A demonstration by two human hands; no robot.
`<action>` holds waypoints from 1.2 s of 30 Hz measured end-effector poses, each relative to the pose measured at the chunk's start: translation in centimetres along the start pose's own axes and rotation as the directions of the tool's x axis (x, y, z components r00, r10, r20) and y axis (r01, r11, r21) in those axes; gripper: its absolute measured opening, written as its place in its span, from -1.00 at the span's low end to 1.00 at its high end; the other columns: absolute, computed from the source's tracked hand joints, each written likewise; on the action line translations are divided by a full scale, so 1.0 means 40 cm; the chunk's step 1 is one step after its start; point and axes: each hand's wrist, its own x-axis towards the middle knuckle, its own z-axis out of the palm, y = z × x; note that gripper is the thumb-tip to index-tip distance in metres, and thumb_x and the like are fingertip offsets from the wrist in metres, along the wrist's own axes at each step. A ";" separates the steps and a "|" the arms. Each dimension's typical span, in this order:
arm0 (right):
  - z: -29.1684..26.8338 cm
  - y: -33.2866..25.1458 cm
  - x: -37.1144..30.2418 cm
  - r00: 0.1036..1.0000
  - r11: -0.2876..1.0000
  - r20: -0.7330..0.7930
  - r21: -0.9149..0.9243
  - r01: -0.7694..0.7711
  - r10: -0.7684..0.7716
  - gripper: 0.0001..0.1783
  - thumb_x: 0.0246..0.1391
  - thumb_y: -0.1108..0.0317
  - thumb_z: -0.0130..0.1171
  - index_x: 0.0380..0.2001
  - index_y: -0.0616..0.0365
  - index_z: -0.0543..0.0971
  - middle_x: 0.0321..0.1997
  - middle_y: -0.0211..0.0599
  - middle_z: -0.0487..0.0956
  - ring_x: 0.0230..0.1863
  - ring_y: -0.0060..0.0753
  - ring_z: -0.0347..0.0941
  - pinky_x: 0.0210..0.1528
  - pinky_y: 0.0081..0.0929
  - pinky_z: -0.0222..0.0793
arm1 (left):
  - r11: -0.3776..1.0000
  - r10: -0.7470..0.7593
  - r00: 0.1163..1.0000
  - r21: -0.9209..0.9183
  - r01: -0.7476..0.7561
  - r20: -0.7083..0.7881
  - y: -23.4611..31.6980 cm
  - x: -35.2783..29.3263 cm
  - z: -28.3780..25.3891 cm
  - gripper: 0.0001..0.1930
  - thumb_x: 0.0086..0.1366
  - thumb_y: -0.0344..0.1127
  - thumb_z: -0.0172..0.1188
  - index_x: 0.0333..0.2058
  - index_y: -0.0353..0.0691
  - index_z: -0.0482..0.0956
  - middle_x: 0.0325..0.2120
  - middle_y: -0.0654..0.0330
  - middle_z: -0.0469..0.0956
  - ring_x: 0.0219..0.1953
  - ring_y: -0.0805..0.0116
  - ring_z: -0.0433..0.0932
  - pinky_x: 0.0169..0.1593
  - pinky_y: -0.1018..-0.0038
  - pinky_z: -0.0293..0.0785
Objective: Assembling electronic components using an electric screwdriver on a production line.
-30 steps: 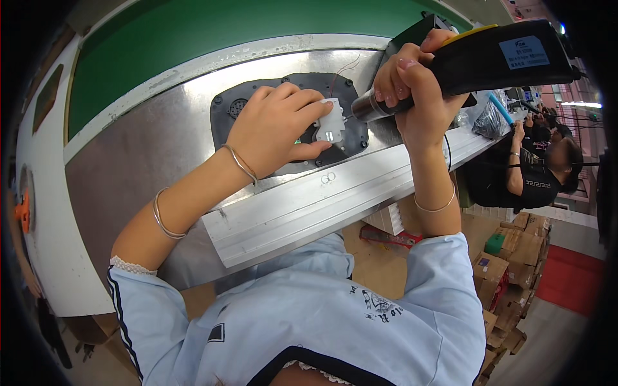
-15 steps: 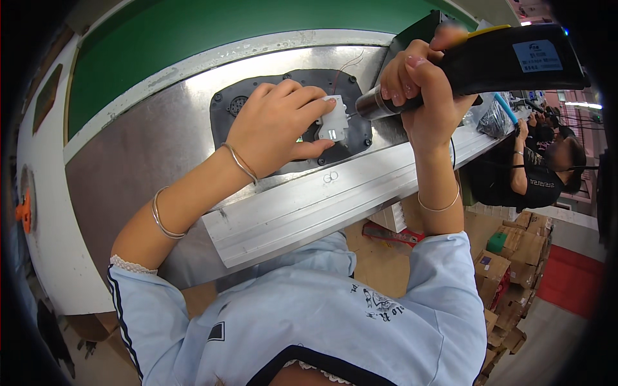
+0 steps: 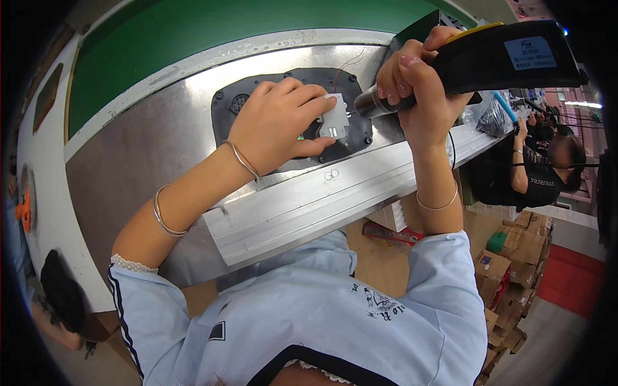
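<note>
My left hand (image 3: 278, 122) grips a small white plastic housing (image 3: 334, 120) between thumb and fingers. That housing sits over the right part of a black rounded panel (image 3: 222, 123) lying on the metal worktop. In my right hand (image 3: 421, 90) is a black electric screwdriver (image 3: 508, 64) with a yellow strip along its top, held level with fingers wrapped round its front. Its metal nose points left, and the bit ends at the right side of the housing; whether it touches a screw I cannot tell. Thin wires (image 3: 344, 67) stick out behind the housing.
A metal rail (image 3: 309, 199) runs along the worktop's near edge. Behind the worktop is a green surface (image 3: 212, 29). A dark box (image 3: 412, 38) stands at the back right. Plastic bags (image 3: 492, 119) and a co-worker (image 3: 515, 164) are at right. Cardboard boxes (image 3: 515, 270) stack on the floor.
The screwdriver and my right hand have shifted slightly left. My left hand stays on the white housing. At the far left edge, another person's arm and a dark object have come into view.
</note>
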 end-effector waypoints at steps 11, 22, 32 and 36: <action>-0.001 0.019 0.006 1.000 0.994 -0.004 -0.110 0.008 -0.009 -0.94 0.00 0.62 0.14 -0.47 0.32 0.45 -0.70 -0.31 0.45 -0.73 -0.57 0.36 -0.65 -0.59 0.29 | 1.000 -0.010 0.999 0.011 0.010 0.034 0.000 0.000 0.003 -0.52 0.04 0.02 0.30 -0.09 -0.07 0.57 -0.11 0.35 0.52 -0.10 0.34 0.46 -0.04 0.39 0.34; -0.211 -0.153 0.018 0.958 0.955 -0.192 -0.248 0.165 -0.215 -0.68 -0.02 0.61 0.02 -0.16 0.13 0.35 -0.62 -0.35 0.29 -0.66 -0.44 0.25 -0.51 -0.41 0.24 | 1.000 -0.006 0.999 0.023 0.005 0.049 -0.001 0.001 -0.002 -0.53 0.04 0.01 0.30 -0.09 -0.06 0.57 -0.11 0.35 0.53 -0.10 0.33 0.46 -0.06 0.38 0.35; -0.217 -0.124 0.024 0.972 0.973 -0.188 -0.209 0.097 -0.138 -0.77 -0.03 0.63 0.02 -0.28 0.14 0.32 -0.66 -0.37 0.27 -0.70 -0.49 0.22 -0.55 -0.45 0.23 | 0.996 -0.053 0.997 -0.071 0.057 0.059 -0.004 -0.003 -0.004 -0.51 0.01 0.01 0.32 -0.09 -0.07 0.56 -0.11 0.29 0.54 0.01 0.27 0.42 0.08 0.32 0.26; -0.162 -0.131 -0.004 0.985 0.975 -0.160 -0.223 0.020 -0.057 -0.70 0.01 0.55 -0.04 -0.13 0.21 0.32 -0.69 -0.42 0.19 -0.73 -0.52 0.16 -0.58 -0.49 0.21 | 0.988 -0.108 0.991 -0.100 0.115 0.079 -0.004 -0.006 -0.009 -0.41 -0.02 0.04 0.34 -0.02 -0.10 0.50 -0.10 0.25 0.55 0.05 0.20 0.39 0.13 0.27 0.22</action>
